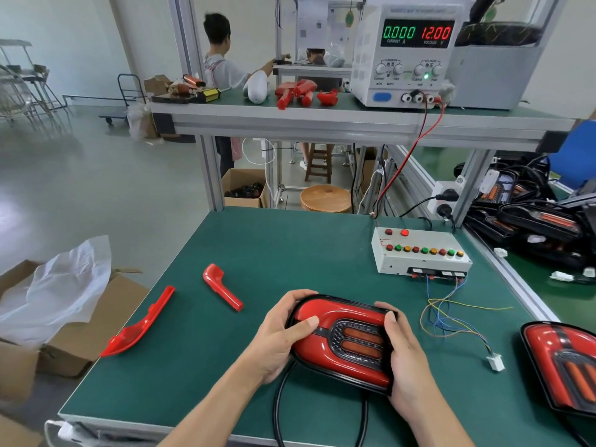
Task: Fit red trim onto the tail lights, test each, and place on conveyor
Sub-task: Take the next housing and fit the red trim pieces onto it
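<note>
Both hands clamp the tail light (pixel 342 340) just above the green counter (pixel 225 350): left hand (pixel 280 330) curled round its left end, thumb pressing the red trim (pixel 325 309); right hand (pixel 403 350) gripping the right end. Risk here, I'd say, is uneven thumb pressure leaving one trim edge unseated, or cracking a clip. The black cable (pixel 277 404) trails off the counter edge and could snag. Loose trim pieces (pixel 222 287) lie well apart; tester box (pixel 419 250) waits, its white plug (pixel 495 362) free
</note>
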Action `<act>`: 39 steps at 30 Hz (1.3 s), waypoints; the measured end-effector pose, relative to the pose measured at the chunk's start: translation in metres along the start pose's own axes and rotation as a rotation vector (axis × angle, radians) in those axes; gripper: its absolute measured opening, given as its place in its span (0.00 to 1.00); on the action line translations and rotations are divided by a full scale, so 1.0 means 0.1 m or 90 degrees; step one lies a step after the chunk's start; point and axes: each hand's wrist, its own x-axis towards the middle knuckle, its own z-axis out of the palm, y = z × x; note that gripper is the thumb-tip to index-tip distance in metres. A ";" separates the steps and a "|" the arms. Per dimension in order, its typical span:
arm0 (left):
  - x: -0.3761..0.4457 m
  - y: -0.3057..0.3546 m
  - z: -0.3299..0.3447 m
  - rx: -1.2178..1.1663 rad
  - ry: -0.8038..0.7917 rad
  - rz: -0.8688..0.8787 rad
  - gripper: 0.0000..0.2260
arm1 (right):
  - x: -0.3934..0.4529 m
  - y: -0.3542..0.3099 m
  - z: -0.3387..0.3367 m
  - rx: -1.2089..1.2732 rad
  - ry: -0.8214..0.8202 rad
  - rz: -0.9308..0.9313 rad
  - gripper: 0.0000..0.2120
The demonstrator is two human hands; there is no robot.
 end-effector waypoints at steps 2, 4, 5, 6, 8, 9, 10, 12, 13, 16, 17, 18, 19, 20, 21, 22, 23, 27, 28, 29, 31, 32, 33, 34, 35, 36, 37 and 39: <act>0.00 -0.01 0.00 -0.003 0.001 0.000 0.18 | 0.01 0.00 0.00 -0.003 0.000 -0.003 0.09; -0.01 0.00 0.00 0.000 -0.004 0.002 0.19 | 0.01 0.01 0.00 -0.007 0.008 -0.009 0.09; -0.01 0.01 0.00 0.002 -0.008 0.001 0.20 | 0.02 0.01 0.00 -0.010 0.012 -0.011 0.09; -0.01 0.02 -0.01 0.003 -0.011 -0.003 0.20 | 0.02 0.01 0.00 -0.012 0.014 -0.011 0.09; -0.01 0.02 -0.02 0.006 -0.011 -0.015 0.20 | 0.03 0.02 0.00 -0.015 0.014 -0.002 0.09; -0.01 0.03 -0.03 0.009 -0.011 -0.020 0.20 | 0.03 0.02 0.01 -0.017 0.013 0.002 0.09; -0.01 0.03 -0.04 0.009 -0.014 -0.023 0.21 | 0.03 0.02 0.01 -0.019 0.012 0.003 0.10; -0.03 0.04 -0.06 -0.004 -0.021 -0.036 0.21 | 0.03 0.02 0.01 -0.026 0.013 0.002 0.10; -0.03 0.05 -0.05 -0.022 -0.021 -0.047 0.20 | 0.03 0.02 0.01 -0.030 0.014 0.000 0.10; -0.03 0.07 0.00 -0.051 0.025 -0.085 0.15 | 0.03 0.02 0.01 -0.038 0.017 0.000 0.10; -0.01 0.06 0.01 -0.048 0.050 -0.095 0.15 | 0.03 0.03 0.01 -0.038 0.016 0.001 0.10; 0.00 0.06 0.02 -0.047 0.067 -0.103 0.14 | 0.03 0.03 0.01 -0.039 0.016 0.001 0.10; 0.00 0.05 0.03 -0.047 0.074 -0.107 0.13 | 0.04 0.03 0.00 -0.040 0.015 0.001 0.10; 0.00 0.05 0.03 -0.046 0.075 -0.106 0.13 | 0.04 0.03 0.00 -0.041 0.013 0.000 0.10; 0.01 0.05 0.04 -0.043 0.075 -0.101 0.14 | 0.04 0.03 -0.01 -0.041 0.012 -0.001 0.10; 0.01 0.05 0.03 -0.041 0.077 -0.096 0.15 | 0.04 0.03 -0.01 -0.043 0.010 -0.002 0.10; 0.01 0.05 0.03 -0.042 0.081 -0.093 0.16 | 0.04 0.03 -0.02 -0.047 0.009 -0.004 0.10; 0.02 0.06 0.01 -0.062 0.088 -0.114 0.16 | 0.05 0.04 -0.03 -0.071 0.007 -0.013 0.10; 0.03 0.06 0.00 -0.066 0.090 -0.124 0.16 | 0.06 0.04 -0.03 -0.078 0.007 -0.014 0.10; 0.03 0.06 -0.01 -0.070 0.092 -0.134 0.16 | 0.06 0.05 -0.03 -0.086 0.007 -0.015 0.10; 0.03 0.08 -0.02 -0.082 0.101 -0.148 0.14 | 0.07 0.06 -0.02 -0.101 0.012 -0.024 0.10; 0.04 0.08 -0.01 -0.088 0.108 -0.154 0.13 | 0.08 0.07 -0.02 -0.107 0.015 -0.029 0.11; 0.05 0.08 -0.01 -0.093 0.115 -0.158 0.10 | 0.08 0.07 -0.02 -0.110 0.017 -0.032 0.11; 0.06 0.08 -0.01 -0.097 0.122 -0.162 0.07 | 0.08 0.08 -0.01 -0.112 0.018 -0.034 0.11; 0.06 0.08 0.00 -0.099 0.129 -0.165 0.06 | 0.08 0.08 -0.01 -0.113 0.017 -0.035 0.10; 0.07 0.08 0.01 -0.098 0.134 -0.165 0.06 | 0.07 0.08 -0.02 -0.114 0.016 -0.036 0.10; 0.08 0.07 0.02 -0.095 0.139 -0.164 0.07 | 0.07 0.09 -0.01 -0.117 0.018 -0.039 0.10; 0.08 0.07 0.04 -0.087 0.142 -0.154 0.07 | 0.07 0.10 -0.01 -0.124 0.024 -0.052 0.10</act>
